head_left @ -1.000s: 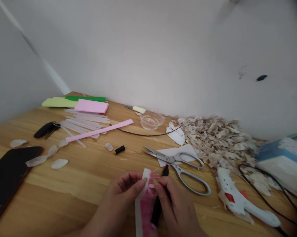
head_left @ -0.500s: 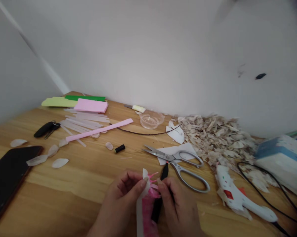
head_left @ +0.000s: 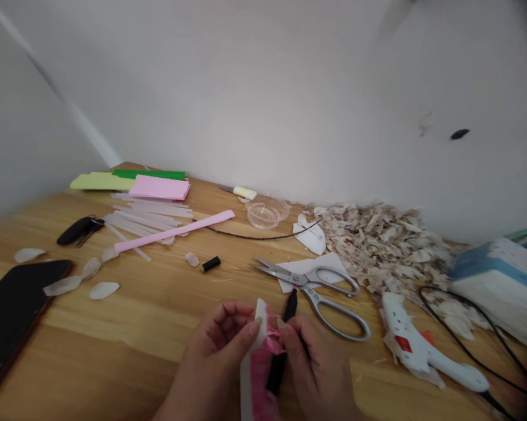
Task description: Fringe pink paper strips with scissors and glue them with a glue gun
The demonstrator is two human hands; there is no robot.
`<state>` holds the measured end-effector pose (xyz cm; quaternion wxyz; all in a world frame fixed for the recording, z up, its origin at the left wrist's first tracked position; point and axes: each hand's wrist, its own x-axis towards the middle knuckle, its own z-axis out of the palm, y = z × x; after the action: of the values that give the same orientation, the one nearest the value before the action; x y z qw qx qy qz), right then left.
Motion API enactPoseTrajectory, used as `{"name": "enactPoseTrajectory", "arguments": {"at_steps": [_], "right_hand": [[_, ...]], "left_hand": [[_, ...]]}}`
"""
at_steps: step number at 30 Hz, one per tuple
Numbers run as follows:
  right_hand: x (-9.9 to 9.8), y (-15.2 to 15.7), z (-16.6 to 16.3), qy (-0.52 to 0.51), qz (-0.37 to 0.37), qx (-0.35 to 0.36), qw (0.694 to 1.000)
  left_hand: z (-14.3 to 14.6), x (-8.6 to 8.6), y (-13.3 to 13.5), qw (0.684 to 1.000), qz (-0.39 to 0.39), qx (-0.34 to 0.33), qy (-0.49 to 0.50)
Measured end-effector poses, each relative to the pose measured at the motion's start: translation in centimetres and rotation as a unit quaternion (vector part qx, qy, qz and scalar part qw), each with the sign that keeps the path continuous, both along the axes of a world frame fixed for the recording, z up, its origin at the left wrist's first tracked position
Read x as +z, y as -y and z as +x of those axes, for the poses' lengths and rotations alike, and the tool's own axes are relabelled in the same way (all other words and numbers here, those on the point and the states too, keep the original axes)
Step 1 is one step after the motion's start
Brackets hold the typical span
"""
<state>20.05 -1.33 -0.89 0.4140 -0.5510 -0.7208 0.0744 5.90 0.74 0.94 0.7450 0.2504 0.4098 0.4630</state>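
Observation:
Low in the middle of the head view, my left hand (head_left: 217, 356) pinches the top of a white paper strip with a pink fringed part (head_left: 257, 356). My right hand (head_left: 318, 368) is closed on the same strip from the right and also grips a black marker (head_left: 283, 345), whose tip points up toward the silver scissors (head_left: 320, 292). The two hands almost touch over the wooden table (head_left: 135, 316). The strip's lower end runs out of the frame.
A white glue gun (head_left: 421, 351) with a black cord lies at the right, near a heap of pale shavings (head_left: 377, 240) and a blue-white box (head_left: 500, 280). A black phone (head_left: 13, 316), keys (head_left: 76, 230), glue sticks (head_left: 144, 217), coloured paper pads (head_left: 158, 187) and a clear dish (head_left: 267, 211) lie farther off.
My fingers have rolled the pink fringe tighter against the white strip; its loose ends stick out less. The hands stay in the same spot.

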Motion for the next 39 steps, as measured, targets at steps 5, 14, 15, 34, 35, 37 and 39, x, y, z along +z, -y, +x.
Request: {"name": "enactPoseTrajectory", "arguments": {"at_steps": [5,14,15,34,35,37,39], "right_hand": [[0.31,-0.12,-0.07,0.002,0.022,0.009,1.0],[0.4,-0.01,-0.13,0.008,0.035,0.01,0.999],[0.4,-0.01,-0.12,0.009,0.037,0.008,0.999],[0.23,0.06,0.2,-0.052,-0.045,0.025,0.997],[0.23,0.08,0.19,-0.055,-0.047,0.03,0.997],[0.21,0.13,0.18,-0.059,-0.049,0.04,0.996],[0.2,0.14,0.16,-0.054,-0.046,0.041,0.997]], "left_hand": [[0.15,0.21,0.24,1.0,0.007,0.018,-0.021],[0.16,0.43,0.34,0.998,0.029,0.031,-0.046],[0.16,0.4,0.38,0.998,0.032,0.03,-0.047],[0.27,-0.32,0.26,0.998,0.017,-0.065,-0.002],[0.26,-0.29,0.23,0.998,0.011,-0.059,-0.003],[0.23,-0.16,0.18,0.999,0.0,-0.044,-0.008],[0.19,-0.01,0.15,0.999,-0.004,-0.031,-0.011]]}}
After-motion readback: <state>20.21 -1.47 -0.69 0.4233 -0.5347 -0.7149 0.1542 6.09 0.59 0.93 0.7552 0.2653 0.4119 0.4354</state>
